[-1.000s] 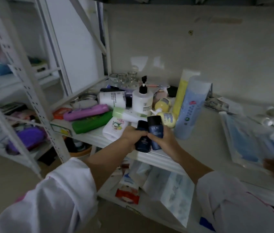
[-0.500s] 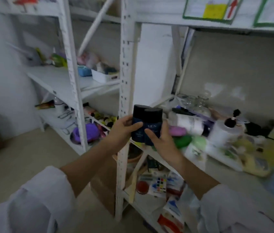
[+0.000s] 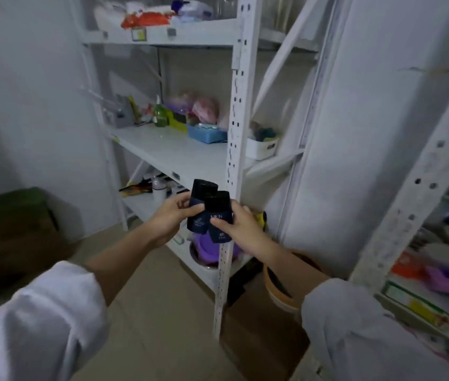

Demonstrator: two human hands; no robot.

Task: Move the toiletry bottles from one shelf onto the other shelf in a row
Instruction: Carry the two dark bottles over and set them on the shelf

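The person holds two dark blue toiletry bottles up in the air in front of a white metal shelving unit. The left hand is clamped on the left bottle, its thumb across the front. The right hand is clamped on the right bottle, which carries the word "MEN" in pale letters. The two bottles touch side by side, both roughly upright with dark caps at the top, the right one a little lower and overlapping the left. Both white sleeves are pushed back from the forearms.

Behind the bottles, the middle shelf has bare white surface at its front, with a blue tray, a green bottle and pink items toward its back. A purple bowl sits on the lowest shelf, below the hands. At the right edge, blurred, a second shelf carries purple and orange items.
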